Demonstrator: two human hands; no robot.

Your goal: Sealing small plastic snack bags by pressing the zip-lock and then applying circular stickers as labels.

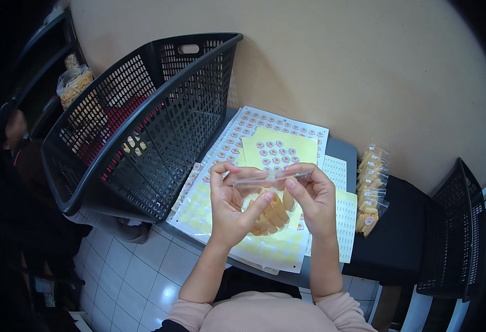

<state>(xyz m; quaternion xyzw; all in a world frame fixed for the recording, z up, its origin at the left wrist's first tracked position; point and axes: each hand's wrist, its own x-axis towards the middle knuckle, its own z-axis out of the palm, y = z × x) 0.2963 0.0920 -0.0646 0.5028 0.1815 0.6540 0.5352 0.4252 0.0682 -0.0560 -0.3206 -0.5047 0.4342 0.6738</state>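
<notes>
Above the sticker sheets I hold up a clear plastic bag [269, 217] with several yellow-tan stick-shaped snacks inside. My left hand [233, 203] grips the bag's upper left, its thumb across the front. At the upper right, my right hand [314, 195] pinches the bag's top edge, thumb in front. The top edge runs straight between both hands; whether it is sealed I cannot tell. Beneath lie white sheets of round orange-printed stickers [234, 130] and a smaller yellow sheet [287, 141] with similar stickers.
A tall dark plastic basket [199, 83] stands at the left. To the right, a row of filled snack bags [371, 185] rests by a black seat [400, 221]. Another dark basket [456, 238] is at far right. A person [38, 182] sits at the left, beyond the basket.
</notes>
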